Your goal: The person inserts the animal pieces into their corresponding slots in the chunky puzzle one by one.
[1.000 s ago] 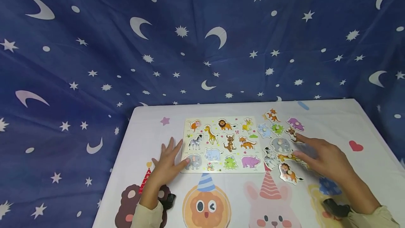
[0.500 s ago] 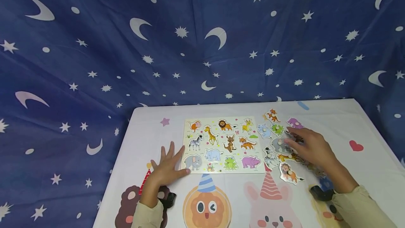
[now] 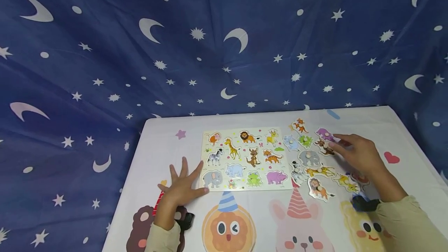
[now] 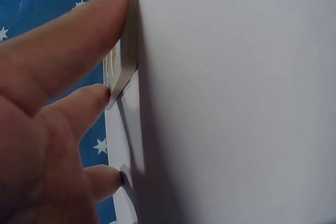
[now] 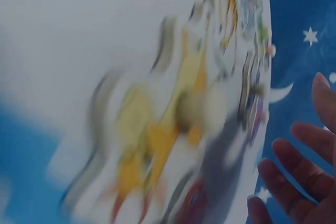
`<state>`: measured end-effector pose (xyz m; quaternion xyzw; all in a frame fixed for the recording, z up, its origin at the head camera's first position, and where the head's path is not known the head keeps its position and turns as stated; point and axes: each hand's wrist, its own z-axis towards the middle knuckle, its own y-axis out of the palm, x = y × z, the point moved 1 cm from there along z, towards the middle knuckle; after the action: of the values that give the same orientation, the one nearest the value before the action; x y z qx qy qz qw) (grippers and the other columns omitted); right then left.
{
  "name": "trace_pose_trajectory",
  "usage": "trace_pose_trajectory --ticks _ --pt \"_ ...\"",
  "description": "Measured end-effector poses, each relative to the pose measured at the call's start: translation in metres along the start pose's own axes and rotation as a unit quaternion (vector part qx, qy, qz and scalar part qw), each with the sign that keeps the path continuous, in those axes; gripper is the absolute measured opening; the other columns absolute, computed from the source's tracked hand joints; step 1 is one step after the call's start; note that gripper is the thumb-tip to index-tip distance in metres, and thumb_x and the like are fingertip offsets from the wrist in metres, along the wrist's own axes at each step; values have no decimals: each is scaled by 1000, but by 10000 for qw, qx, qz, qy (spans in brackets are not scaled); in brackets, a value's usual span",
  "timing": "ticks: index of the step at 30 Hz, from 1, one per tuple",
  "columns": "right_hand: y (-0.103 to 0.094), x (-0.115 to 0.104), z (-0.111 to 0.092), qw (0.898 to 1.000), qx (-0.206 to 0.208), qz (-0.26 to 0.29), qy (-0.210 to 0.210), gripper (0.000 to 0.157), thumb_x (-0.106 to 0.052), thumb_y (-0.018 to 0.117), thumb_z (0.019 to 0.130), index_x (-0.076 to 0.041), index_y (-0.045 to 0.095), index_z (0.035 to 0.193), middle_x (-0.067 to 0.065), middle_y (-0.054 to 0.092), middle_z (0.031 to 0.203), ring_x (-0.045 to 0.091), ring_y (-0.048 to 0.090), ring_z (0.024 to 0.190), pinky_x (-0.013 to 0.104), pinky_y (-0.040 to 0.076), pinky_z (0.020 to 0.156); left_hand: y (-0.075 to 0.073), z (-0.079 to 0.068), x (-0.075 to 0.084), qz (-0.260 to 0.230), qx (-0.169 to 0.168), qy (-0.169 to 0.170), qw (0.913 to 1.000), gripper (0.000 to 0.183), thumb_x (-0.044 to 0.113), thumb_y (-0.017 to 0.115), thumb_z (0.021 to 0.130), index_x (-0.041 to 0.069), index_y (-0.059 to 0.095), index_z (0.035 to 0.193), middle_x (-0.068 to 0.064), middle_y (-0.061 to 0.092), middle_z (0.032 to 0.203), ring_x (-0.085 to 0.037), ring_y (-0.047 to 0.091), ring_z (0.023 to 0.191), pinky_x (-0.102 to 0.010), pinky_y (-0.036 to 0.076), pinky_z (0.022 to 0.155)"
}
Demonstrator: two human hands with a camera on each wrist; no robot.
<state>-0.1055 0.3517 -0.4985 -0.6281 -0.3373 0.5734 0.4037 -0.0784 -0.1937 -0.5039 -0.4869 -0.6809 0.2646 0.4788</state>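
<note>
My left hand [image 3: 182,188] lies with spread fingers at the near left corner of the animal puzzle board [image 3: 244,185]. In the left wrist view its thumb [image 4: 79,35] rests along the board's edge. On the right, my right hand [image 3: 360,154] is over the loose knobbed pieces, its thumb and index fingertip near the kangaroo piece [image 3: 324,147] and the purple hippo piece [image 3: 323,133]. The right wrist view shows its fingers [image 5: 294,182] loosely bent with nothing between them. The yellow deer piece [image 3: 344,183] lies below that hand, beside a partly hidden reddish piece [image 3: 360,178].
Between board and right hand lie the elephant piece [image 3: 309,158], frog piece [image 3: 305,140], rhino piece [image 3: 290,142], zebra piece [image 3: 297,173], giraffe piece [image 3: 320,171] and lion piece [image 3: 319,189]. An orange piece [image 3: 300,126] is farther back. A starry blue curtain [image 3: 224,49] hangs behind the table.
My right hand moved left over the pieces, then back right and farther away, uncovering the kangaroo, deer and reddish pieces. My left thumb slid from the board's elephant picture to the near corner.
</note>
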Motion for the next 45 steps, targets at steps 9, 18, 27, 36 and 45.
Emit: trace_pose_trajectory --ticks 9,18,27,36,45 --pt "-8 26 -15 9997 -262 -21 12 65 -53 69 93 -2 65 134 28 66 118 46 59 106 65 52 81 1 0 -5 -21 -114 14 9999 94 58 78 81 43 29 159 -15 -11 172 -60 -22 149 -96 -13 86" --pt "-18 62 -35 9991 -405 63 133 64 -54 71 92 0 69 127 30 64 125 49 55 112 68 47 82 2 4 -4 11 -98 68 9999 95 59 77 80 42 28 160 -15 -9 173 -59 -20 150 -95 -14 87" --pt "-14 89 -52 9991 -424 12 -36 49 -49 82 84 -9 79 111 20 75 110 18 66 94 39 52 72 0 1 -2 46 -145 54 9999 94 59 77 81 42 29 160 -15 -11 172 -60 -21 149 -96 -11 87" --pt "-12 93 -54 9944 -893 438 -358 22 -36 87 79 -23 84 97 -4 71 96 -19 48 82 5 42 67 1 3 -5 58 -159 54 9998 94 61 76 81 44 28 159 -14 -13 172 -59 -22 149 -96 -11 86" --pt "-6 100 -50 9978 -216 129 -621 17 -21 88 78 -17 84 94 2 71 92 -19 45 81 5 39 66 0 1 -3 46 -209 50 9998 91 61 75 82 46 28 159 -13 -14 172 -58 -23 149 -96 -12 87"
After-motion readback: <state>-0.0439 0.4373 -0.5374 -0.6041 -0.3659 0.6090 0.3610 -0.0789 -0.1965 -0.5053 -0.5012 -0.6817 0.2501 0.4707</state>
